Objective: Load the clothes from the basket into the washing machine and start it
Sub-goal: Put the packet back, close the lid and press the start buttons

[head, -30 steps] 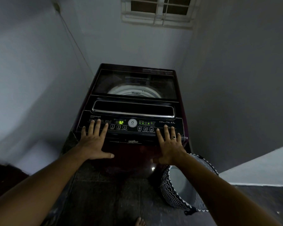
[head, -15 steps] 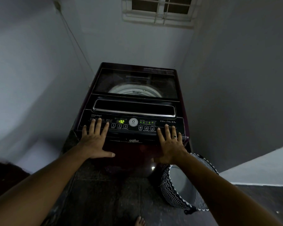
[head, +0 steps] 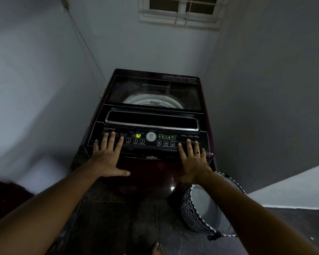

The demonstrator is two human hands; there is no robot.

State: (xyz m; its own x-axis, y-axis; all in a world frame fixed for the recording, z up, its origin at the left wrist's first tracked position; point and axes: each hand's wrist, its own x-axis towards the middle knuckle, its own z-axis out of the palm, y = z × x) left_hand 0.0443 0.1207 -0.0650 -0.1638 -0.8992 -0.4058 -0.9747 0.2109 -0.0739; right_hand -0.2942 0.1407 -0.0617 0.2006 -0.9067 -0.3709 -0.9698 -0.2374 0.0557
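Both hands flat on the washing machine [head: 204,100] front, lid [head: 151,85] down.
Left hand [head: 107,159] and right hand [head: 193,162] spread, fingers straight, holding nothing, tips on its control panel [head: 118,139]; display [head: 138,135] reads 32. Basket [head: 197,214] at the machine's right front corner, partly hidden by the right forearm [head: 247,208]. Through the dark lid I see only the drum rim [head: 151,99]; I cannot make out the clothes.

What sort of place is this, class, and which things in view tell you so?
Probably a small home laundry corner: a dark maroon top-loading washing machine stands between grey painted walls under a white-framed window, and a black-and-white zigzag-patterned laundry basket sits on the dark floor beside it.
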